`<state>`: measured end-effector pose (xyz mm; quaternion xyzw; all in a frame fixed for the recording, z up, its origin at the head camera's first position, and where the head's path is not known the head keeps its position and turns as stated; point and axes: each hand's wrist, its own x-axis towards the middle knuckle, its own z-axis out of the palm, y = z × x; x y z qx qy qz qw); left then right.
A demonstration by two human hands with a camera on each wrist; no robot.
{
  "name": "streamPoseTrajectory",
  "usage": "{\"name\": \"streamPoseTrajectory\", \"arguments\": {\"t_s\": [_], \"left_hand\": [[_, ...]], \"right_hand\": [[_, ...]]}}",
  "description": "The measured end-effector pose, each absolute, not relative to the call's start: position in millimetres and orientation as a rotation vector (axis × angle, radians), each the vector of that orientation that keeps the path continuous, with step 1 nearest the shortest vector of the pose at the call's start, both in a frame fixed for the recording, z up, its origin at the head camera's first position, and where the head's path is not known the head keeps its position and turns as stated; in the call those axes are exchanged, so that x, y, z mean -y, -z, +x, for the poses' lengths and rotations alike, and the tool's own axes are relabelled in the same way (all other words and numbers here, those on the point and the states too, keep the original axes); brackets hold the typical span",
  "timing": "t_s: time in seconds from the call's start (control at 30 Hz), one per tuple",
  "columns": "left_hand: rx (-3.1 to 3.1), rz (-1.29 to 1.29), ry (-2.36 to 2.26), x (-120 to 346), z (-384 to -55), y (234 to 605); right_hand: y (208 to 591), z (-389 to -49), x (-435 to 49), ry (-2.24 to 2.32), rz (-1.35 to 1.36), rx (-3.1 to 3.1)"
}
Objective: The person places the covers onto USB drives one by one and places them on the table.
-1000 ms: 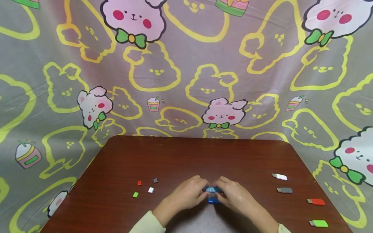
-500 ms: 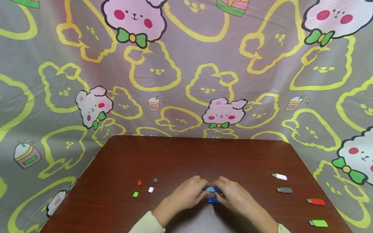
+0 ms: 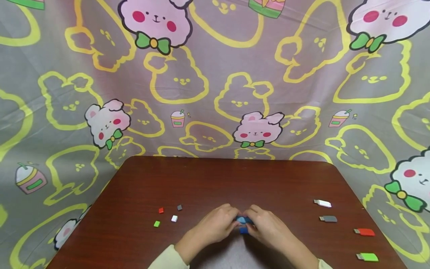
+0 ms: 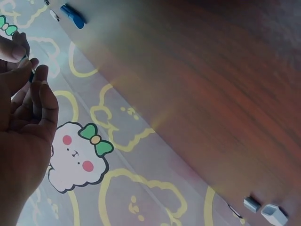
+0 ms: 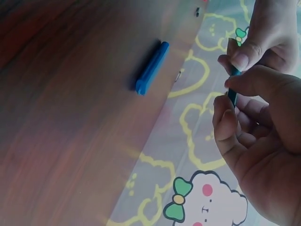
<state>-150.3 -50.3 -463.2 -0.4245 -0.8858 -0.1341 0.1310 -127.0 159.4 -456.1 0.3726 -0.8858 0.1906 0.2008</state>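
My left hand (image 3: 218, 224) and my right hand (image 3: 268, 226) meet at the front middle of the table. Both pinch a small light-blue USB stick (image 3: 242, 220) between thumbs and fingers, above the tabletop. The fingers cover its ends, so I cannot tell whether a cap is on it. In the right wrist view it appears as a thin, dark teal edge (image 5: 233, 96) between the fingertips. Just below the hands, a darker blue USB stick (image 3: 243, 231) lies on the table, partly hidden by my right hand; the right wrist view shows it whole.
Small red (image 3: 161, 210), grey (image 3: 179, 207), white (image 3: 174, 218) and green caps (image 3: 156, 224) lie left. To the right are uncapped white (image 3: 323, 203), grey (image 3: 328, 219), red (image 3: 364, 232) and green USB sticks (image 3: 367, 257). Patterned cloth (image 3: 215, 74) rises behind the brown table (image 3: 215, 175).
My right hand has shifted slightly left, closer to the left hand, and covers more of the darker blue stick. Both hands keep their pinch. The loose caps and sticks have not moved.
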Motion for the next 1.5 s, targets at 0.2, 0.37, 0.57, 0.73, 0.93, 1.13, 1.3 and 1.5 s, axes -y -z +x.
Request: {"name": "streamPoseTrajectory", "arguments": {"t_s": [0.2, 0.37, 0.57, 0.73, 0.93, 1.13, 1.3, 1.5], "left_hand": [[2.573, -1.238, 0.37, 52, -148, 464], [2.625, -1.238, 0.343, 51, -144, 464], [2.68, -1.239, 0.313, 49, -140, 466], [2.706, -1.245, 0.293, 47, -138, 469], [2.753, -1.242, 0.291, 46, -137, 471], [2.812, -1.247, 0.272, 46, -134, 472], [2.832, -1.249, 0.229, 44, -132, 474], [2.835, -1.265, 0.202, 43, -131, 475]], "right_hand": [[454, -122, -163, -0.613, 1.042, 2.583], [454, -120, -167, -0.583, 1.047, 2.631], [457, -118, -171, -0.578, 1.072, 2.699], [460, -116, -173, -0.595, 1.093, 2.746], [464, -114, -172, -0.64, 1.088, 2.811], [469, -112, -169, -0.596, 1.1, 2.805], [472, -111, -171, -0.571, 1.141, 2.775], [474, -112, -173, -0.599, 1.162, 2.831]]}}
